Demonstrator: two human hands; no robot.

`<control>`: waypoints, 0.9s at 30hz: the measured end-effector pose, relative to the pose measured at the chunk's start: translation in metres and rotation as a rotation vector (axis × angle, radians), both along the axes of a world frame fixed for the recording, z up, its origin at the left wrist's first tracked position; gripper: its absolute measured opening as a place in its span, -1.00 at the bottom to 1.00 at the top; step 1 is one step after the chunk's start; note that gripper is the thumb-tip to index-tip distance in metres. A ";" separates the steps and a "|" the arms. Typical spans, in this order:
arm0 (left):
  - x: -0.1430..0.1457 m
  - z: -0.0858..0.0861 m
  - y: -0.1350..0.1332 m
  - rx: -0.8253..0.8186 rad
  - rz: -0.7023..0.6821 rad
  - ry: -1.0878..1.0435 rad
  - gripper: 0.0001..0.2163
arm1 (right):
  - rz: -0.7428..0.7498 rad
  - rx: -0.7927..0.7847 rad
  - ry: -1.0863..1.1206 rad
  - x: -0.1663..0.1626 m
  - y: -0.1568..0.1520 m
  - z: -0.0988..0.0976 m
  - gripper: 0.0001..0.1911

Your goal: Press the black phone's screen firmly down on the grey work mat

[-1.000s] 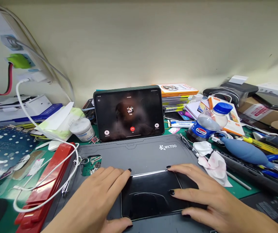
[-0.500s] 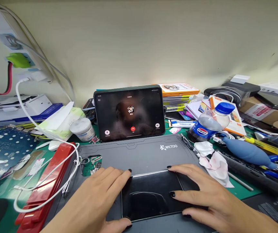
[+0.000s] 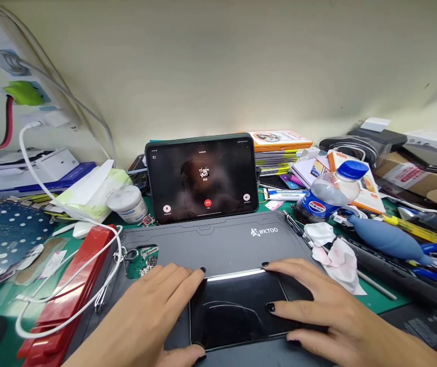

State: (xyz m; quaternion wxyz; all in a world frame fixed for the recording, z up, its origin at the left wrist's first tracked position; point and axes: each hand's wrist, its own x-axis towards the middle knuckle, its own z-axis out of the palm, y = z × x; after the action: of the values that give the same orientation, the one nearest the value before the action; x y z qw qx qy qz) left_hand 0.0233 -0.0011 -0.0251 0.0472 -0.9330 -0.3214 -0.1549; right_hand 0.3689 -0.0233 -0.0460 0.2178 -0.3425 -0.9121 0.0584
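Note:
A black smartphone, glossy side up, lies sideways on the grey work mat. My left hand grips its left end, one fingertip at the far edge and the thumb at the near edge. Across the right end, my right hand holds the phone between a finger at the far edge and the thumb near the close edge. Another right fingertip touches the glass. Behind the mat a tablet stands upright, showing a call screen.
Left of the mat lie a red tool and a looped white cable. A white jar stands behind. On the right are a Pepsi bottle, crumpled tissues, a blue air blower and a black-handled tool.
The view has shifted slightly, with things at the left sitting a little farther left. Both hands keep their places on the phone.

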 end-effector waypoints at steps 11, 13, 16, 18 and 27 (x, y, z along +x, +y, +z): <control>-0.001 -0.008 0.001 -0.059 0.006 0.032 -0.34 | -0.007 0.019 -0.074 -0.001 0.000 0.004 -0.74; -0.004 -0.007 -0.001 -0.096 0.009 0.054 -0.35 | -0.002 0.017 -0.062 -0.001 0.000 0.004 -0.75; -0.005 -0.006 -0.001 -0.118 0.008 0.065 -0.35 | 0.001 0.017 -0.048 0.000 -0.001 0.004 -0.76; -0.004 -0.006 0.000 -0.105 0.004 0.060 -0.36 | 0.001 0.016 -0.057 0.001 -0.001 0.004 -0.74; -0.004 -0.005 0.002 -0.111 -0.023 0.034 -0.40 | -0.003 0.046 -0.150 -0.003 0.001 0.007 -0.74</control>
State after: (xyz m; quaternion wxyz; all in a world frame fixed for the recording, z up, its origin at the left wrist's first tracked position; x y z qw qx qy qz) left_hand 0.0197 0.0012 -0.0303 -0.0009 -0.9403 -0.3181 -0.1213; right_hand 0.3659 -0.0221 -0.0388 0.1569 -0.3423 -0.9264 0.0111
